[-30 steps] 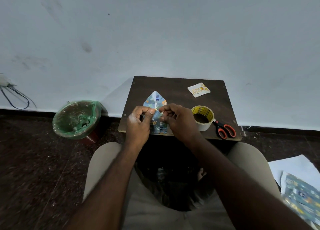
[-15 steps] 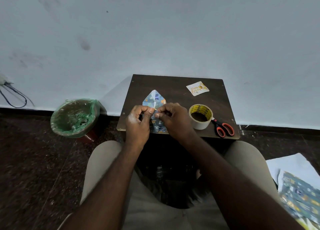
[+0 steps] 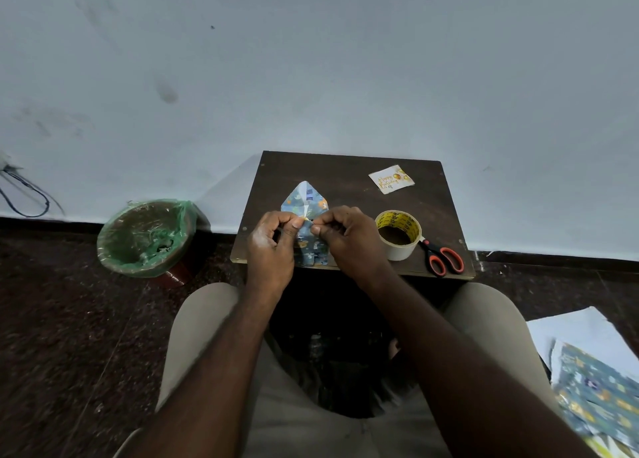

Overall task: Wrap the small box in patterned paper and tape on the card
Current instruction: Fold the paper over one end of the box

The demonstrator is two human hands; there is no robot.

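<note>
Both grips meet over the small wrapped box (image 3: pixel 311 254) at the near edge of the worktop (image 3: pixel 345 195). The left grip (image 3: pixel 273 245) and right grip (image 3: pixel 349 240) each pinch its patterned paper (image 3: pixel 304 198) with curled fingers. The card (image 3: pixel 391 179) lies near the far right corner.

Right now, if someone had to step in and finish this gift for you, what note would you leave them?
Left hand: fingers pinch the paper at the middle of the wrapped box.
Right hand: pinches the same spot.
The box sits at the near edge of the table; tape roll and scissors lie to its right; card lies near the far right corner, untouched.
Done: paper is round the box.
Left: fold down and tape the pointed far flap, then tape on the card.
</note>
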